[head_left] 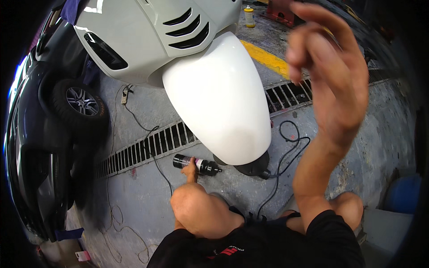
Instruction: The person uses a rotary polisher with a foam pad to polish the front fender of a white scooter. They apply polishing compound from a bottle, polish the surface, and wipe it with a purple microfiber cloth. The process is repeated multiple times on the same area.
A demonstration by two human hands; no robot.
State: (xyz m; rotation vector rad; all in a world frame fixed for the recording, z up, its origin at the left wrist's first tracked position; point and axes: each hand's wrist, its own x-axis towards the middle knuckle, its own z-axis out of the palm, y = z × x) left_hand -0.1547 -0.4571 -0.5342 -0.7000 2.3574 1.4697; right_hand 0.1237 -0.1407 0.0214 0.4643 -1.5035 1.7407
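Note:
Low beside the fender, my left hand (190, 171) is wrapped round a black bottle (206, 166) with a pale label, tilted on its side with its nozzle pointing right. My right hand (333, 71) is raised high at the right, blurred, its bent fingers apart and nothing visible in them. Between my arms, the glossy white front fender (219, 98) of a scooter curves down towards my knees. Above it is the scooter's light grey front panel (129, 31) with black slotted vents (190, 35). A dark round thing (254, 166), mostly hidden, shows under the fender's tip.
A metal floor grating (154, 147) crosses the grey floor behind the fender. Black cable (279, 165) loops at the right; thinner cords (118, 219) lie at the left. A dark car (40, 147) stands left. A yellow can (249, 17) and a blue container (403, 194) stand farther off.

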